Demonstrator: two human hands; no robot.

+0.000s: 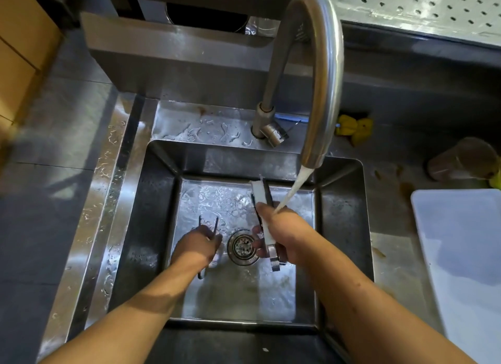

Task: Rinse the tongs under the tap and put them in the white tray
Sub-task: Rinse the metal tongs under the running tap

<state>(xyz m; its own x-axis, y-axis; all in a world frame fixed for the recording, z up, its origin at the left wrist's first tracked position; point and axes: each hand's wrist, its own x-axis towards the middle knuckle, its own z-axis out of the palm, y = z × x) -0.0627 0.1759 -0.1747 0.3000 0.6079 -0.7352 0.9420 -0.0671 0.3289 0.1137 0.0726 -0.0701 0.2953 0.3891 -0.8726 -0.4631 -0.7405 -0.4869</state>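
Note:
My right hand [279, 229] grips a pair of metal tongs [260, 194] with white-looking arms, held lengthwise over the steel sink [151, 201]. Water [294, 190] runs from the curved tap [322, 87] and lands on my right hand close to the tongs. My left hand [196, 245] holds a second, thin dark metal pair of tongs [208, 222] low in the basin, left of the drain [243, 247]; its two tips stick up past my fingers. The white tray [461, 255] lies on the counter to the right of the sink.
A brownish plastic cup [461, 158] lies on its side on the counter behind the tray. Yellow scraps [353, 129] sit by the wall right of the tap. A perforated steel shelf [412, 5] is at the top right. Wet steel counter [81, 146] borders the sink's left.

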